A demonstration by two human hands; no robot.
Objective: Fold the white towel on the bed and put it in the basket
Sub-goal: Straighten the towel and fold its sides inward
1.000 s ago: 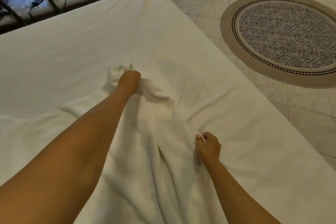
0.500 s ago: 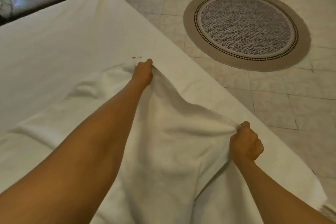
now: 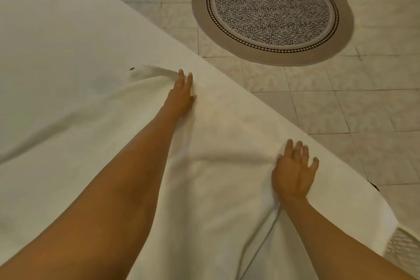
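The white towel [image 3: 218,143] lies spread over the white bed [image 3: 56,41], reaching the bed's right edge. My left hand [image 3: 181,93] rests flat on the towel's far corner with fingers stretched out. My right hand [image 3: 293,173] lies flat on the towel's near right part, fingers apart, close to the bed's edge. Neither hand grips the cloth. A fold of towel runs down from under my right wrist. No basket is in view.
A round grey patterned rug [image 3: 272,11] lies on the tiled floor [image 3: 341,109] to the right of the bed. A small dark speck [image 3: 131,68] sits on the sheet beyond the towel. A patterned object [image 3: 404,250] shows at the lower right edge.
Both hands pulled the bunched towel up and to the right, spread it out, then let go. They now lie flat on it with fingers apart.
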